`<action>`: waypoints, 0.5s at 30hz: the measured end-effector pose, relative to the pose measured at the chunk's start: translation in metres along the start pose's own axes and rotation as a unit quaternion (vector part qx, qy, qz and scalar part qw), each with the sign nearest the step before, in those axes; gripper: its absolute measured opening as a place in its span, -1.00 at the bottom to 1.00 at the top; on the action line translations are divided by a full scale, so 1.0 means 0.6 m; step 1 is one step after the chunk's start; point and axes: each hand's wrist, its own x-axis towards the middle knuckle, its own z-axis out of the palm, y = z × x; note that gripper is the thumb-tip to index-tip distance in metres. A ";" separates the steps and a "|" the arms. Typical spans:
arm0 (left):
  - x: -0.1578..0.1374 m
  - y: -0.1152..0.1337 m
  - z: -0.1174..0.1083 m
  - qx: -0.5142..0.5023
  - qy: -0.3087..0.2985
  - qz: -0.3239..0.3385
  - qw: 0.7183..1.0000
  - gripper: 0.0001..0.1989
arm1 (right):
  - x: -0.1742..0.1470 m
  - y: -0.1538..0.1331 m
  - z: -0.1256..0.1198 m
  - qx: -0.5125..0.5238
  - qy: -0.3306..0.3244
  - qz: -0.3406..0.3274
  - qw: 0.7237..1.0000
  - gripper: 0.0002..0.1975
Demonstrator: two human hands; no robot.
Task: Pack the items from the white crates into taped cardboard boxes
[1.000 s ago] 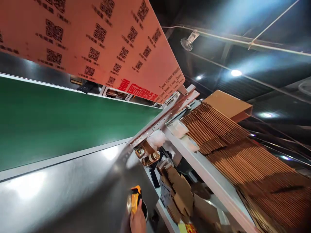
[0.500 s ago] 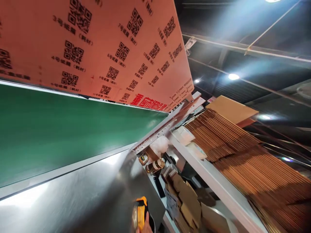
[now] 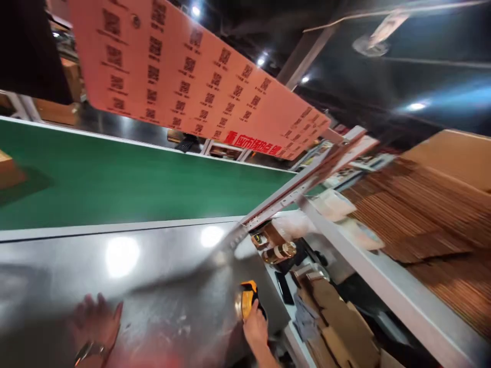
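My left hand (image 3: 96,322) is spread over the steel worktop (image 3: 172,291) at the lower left, fingers apart and slightly blurred, with a dark band on its wrist. Whether its palm rests on the metal I cannot tell. Farther right, my right hand (image 3: 256,324) is closed on a yellow and black tape dispenser (image 3: 249,296), near the worktop's right edge. A tan roll shows at the dispenser's left side. Part of its grip is hidden by my fingers.
Behind the worktop runs a green conveyor belt (image 3: 172,184), with a cardboard box (image 3: 8,171) at its left. A red board of QR codes (image 3: 215,97) hangs above. At right are a bottle (image 3: 279,252), a phone (image 3: 284,287), folded cardboard (image 3: 337,317) and stacked flat cartons (image 3: 414,204).
The view has swung, and the red board looks smaller. My left hand has come into view at the lower left, as has a box on the belt. My right hand still holds the tape dispenser.
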 end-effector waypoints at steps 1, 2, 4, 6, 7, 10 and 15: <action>-0.007 -0.014 0.006 0.022 -0.002 0.008 1.000 -0.21 | 0.003 -0.005 -0.009 -0.017 0.004 -0.003 1.000 0.10; -0.011 -0.024 0.012 0.037 -0.005 0.025 0.999 -0.19 | 0.004 -0.011 -0.013 -0.028 0.017 -0.007 0.999 0.09; -0.011 -0.034 0.020 0.038 -0.001 0.047 0.998 -0.16 | 0.001 -0.028 -0.008 -0.030 0.050 -0.035 0.998 0.06; -0.007 -0.042 0.024 0.005 -0.001 0.074 0.997 -0.16 | -0.012 -0.056 0.012 -0.008 0.061 -0.097 0.993 0.04; -0.006 -0.047 0.025 -0.010 0.001 0.084 0.996 -0.17 | -0.023 -0.074 0.025 0.007 0.052 -0.134 0.990 0.03; -0.021 -0.068 0.033 -0.031 0.003 0.095 0.995 -0.22 | -0.056 -0.139 0.064 0.042 -0.005 -0.221 0.974 0.00; -0.089 -0.123 0.064 -0.036 0.022 0.058 0.997 -0.22 | -0.073 -0.247 0.100 0.042 -0.078 -0.328 0.940 -0.01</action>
